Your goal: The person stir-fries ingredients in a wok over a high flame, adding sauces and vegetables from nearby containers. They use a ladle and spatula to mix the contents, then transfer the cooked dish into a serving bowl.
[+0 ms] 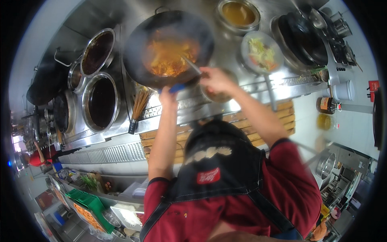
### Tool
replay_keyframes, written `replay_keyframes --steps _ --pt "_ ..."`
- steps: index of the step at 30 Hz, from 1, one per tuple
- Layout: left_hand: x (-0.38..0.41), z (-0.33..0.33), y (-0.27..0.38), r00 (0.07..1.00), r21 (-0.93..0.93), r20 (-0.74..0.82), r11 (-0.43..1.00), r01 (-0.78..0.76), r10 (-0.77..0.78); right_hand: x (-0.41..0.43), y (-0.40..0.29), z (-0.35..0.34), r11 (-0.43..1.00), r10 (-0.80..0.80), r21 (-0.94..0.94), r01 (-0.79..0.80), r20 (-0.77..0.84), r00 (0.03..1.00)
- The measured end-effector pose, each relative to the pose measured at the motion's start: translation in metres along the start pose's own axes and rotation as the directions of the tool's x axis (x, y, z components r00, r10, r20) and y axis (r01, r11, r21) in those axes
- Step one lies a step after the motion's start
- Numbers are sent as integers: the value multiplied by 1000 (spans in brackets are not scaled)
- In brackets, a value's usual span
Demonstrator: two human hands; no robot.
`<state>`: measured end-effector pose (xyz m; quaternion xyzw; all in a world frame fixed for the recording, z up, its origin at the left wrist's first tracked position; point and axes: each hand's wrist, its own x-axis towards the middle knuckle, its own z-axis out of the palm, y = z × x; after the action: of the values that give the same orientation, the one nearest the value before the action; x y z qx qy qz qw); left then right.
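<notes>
A large black wok (pixel 136 51) on the steel range holds steaming food in orange-red sauce (pixel 169 60). At its near rim my left hand (pixel 168 96) is closed on a blue cloth (pixel 177 88). My right hand (pixel 216 80) grips the metal handle (pixel 192 65) of a utensil whose head is hidden in the sauce. Beneath that hand is a round bowl (pixel 211 96), partly covered. Right of the wok, a long-handled strainer or ladle (pixel 269 87) holds shredded green and orange vegetables (pixel 260 54). A bamboo wok brush (pixel 140 104) lies left of my left forearm.
Steel pots of dark liquid (pixel 102 101) stand at the left, and a pot of amber liquid (pixel 239 13) at the top. More woks (pixel 305 39) sit at the right. A wooden slatted board (pixel 279 112) lies before me. Another person in red (pixel 36 158) is at the far left.
</notes>
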<state>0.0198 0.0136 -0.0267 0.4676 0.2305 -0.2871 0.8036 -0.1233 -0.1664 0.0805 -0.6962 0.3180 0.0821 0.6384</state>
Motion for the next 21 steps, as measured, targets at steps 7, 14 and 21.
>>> replay_keyframes --steps 7,14,21 --pt "6 0 -7 998 20 -68 1000 15 -14 -63 29 -43 907 -80 417 51 55 995" --pt "11 -8 -7 998 38 -62 999 24 -22 -98 29 -43 824 -370 -487 291 -73 926" --pt "3 -1 -2 999 65 -51 998 20 -17 -14 -10 -15 713 -208 -680 172 30 978"
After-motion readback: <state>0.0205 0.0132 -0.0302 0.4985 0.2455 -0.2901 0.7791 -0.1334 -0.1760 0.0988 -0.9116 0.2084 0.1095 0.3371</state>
